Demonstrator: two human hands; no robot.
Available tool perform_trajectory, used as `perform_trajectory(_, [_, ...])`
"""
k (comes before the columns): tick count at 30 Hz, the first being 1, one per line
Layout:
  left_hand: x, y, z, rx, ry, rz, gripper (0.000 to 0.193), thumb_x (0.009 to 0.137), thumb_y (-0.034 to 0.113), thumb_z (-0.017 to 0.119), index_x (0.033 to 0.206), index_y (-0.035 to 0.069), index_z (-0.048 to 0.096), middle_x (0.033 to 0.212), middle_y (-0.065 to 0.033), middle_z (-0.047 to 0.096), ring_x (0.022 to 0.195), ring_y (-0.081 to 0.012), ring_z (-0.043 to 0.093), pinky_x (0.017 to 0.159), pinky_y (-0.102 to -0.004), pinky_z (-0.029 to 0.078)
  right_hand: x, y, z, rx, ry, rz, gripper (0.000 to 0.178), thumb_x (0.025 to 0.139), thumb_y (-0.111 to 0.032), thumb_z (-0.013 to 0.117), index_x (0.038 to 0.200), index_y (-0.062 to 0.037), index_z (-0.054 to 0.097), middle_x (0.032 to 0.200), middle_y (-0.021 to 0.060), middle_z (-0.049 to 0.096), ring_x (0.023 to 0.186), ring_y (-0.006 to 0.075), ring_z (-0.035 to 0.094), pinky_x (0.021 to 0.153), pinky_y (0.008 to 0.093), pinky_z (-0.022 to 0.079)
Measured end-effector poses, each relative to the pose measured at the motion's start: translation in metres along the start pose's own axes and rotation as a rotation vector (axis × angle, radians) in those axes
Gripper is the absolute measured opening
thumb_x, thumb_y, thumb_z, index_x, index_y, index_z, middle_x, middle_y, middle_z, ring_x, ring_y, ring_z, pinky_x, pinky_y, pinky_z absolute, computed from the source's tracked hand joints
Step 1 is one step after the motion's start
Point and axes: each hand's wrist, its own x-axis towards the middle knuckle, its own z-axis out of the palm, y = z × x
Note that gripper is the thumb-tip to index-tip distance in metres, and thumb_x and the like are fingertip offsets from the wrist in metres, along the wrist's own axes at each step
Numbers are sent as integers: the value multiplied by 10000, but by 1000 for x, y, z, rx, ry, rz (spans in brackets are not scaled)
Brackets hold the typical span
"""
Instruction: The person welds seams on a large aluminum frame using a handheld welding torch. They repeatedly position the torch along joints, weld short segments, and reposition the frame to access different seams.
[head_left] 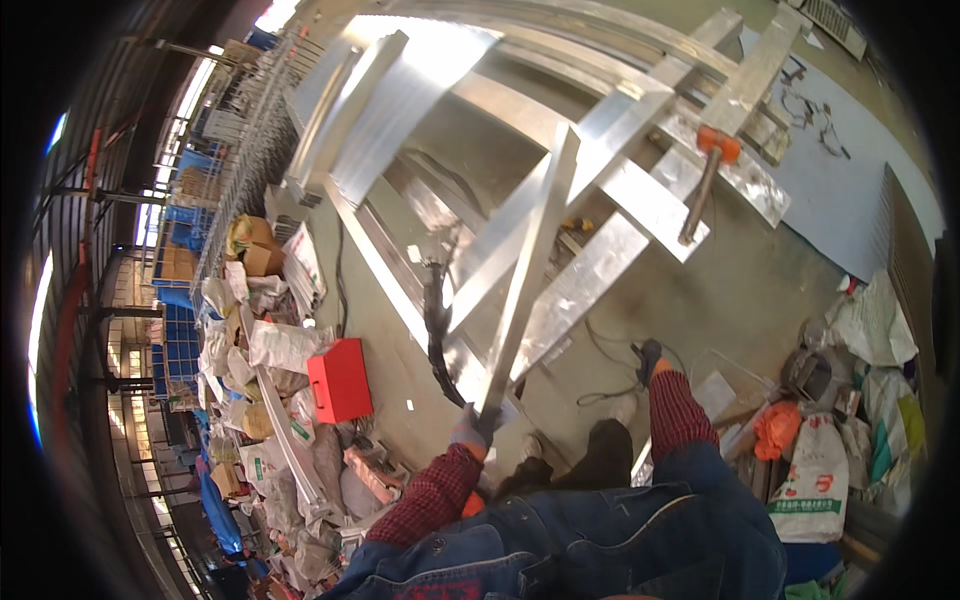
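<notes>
My left hand point(473, 432), in a grey and orange glove, is closed around the near end of a long silvery metal bar point(540, 250). The bar slants up and away across other metal profiles. Close by the same hand, a black cable bundle point(438, 335) hangs down along the frame. My right hand point(654, 358), in a dark and orange glove, is out to the right above the floor. Its fingers look apart, with nothing seen in them. Beyond it, a mallet point(709, 183) with an orange head and wooden handle rests on a flat metal piece point(655, 212).
A red box point(340, 381) stands on the floor at left, beside piled sacks point(290, 345). Thin cable point(608, 397) loops over the floor near my feet. More bags point(812, 475) crowd the right side. Stacked metal profiles point(370, 110) and a grey sheet point(835, 150) lie farther off.
</notes>
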Motion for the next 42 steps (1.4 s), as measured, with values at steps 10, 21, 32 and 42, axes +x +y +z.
perform_trajectory(10, [-7,21,-9,37,68,33,529,1058,297,741,1454,-12,571,1133,-221,791,1051,-305,786,862,-422,595,57,-40,-56,525,-287,426,230,972,-298,744,874,-127,626,687,28,483,581,228,474,609,401,484])
perform_trajectory(21, [-22,63,-22,19,25,-163,489,1074,386,722,1389,19,653,1108,-201,801,1014,-291,776,887,-417,585,67,-55,-9,297,-424,60,307,1020,-343,672,793,-160,573,683,20,499,575,212,458,623,429,489])
perform_trajectory(32, [9,16,-16,-183,-65,-69,521,1050,418,729,1430,68,658,1191,-248,777,1159,-381,749,972,-456,573,15,-170,27,925,-103,781,232,1038,-271,617,1173,-136,748,882,50,681,784,232,622,729,428,545])
perform_trajectory(42, [48,-63,-150,-232,-290,271,538,1010,433,759,1423,99,672,1128,-236,794,1030,-363,784,870,-443,601,-198,-209,55,897,401,767,243,1042,-247,645,1228,-128,744,1011,83,741,919,224,692,803,412,551])
